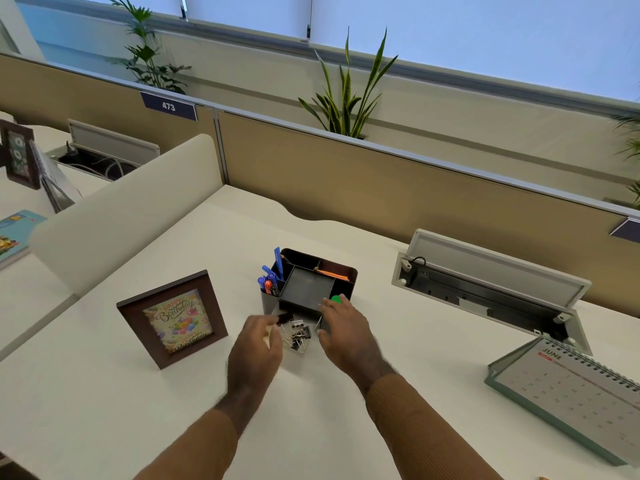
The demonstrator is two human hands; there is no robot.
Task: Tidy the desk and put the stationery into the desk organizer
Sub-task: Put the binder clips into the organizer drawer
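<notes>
A black desk organizer (341, 270) stands mid-desk, with blue and orange pens (268, 279) upright in its left compartment, orange paper at its back right and a green round thing (336, 299) at its front right. Several black binder clips (298, 336) lie in a heap just in front of it. My left hand (256, 348) pinches one black binder clip (284, 318) at the fingertips, left of the heap. My right hand (346, 332) hovers with relaxed fingers at the heap's right, against the organizer's front corner, holding nothing that I can see.
A brown picture frame (171, 320) with a birthday card stands to the left. A June desk calendar (571, 386) sits at the right, behind it an open cable tray (485, 289). A beige partition (381, 181) closes the desk's back, a white divider (131, 216) its left.
</notes>
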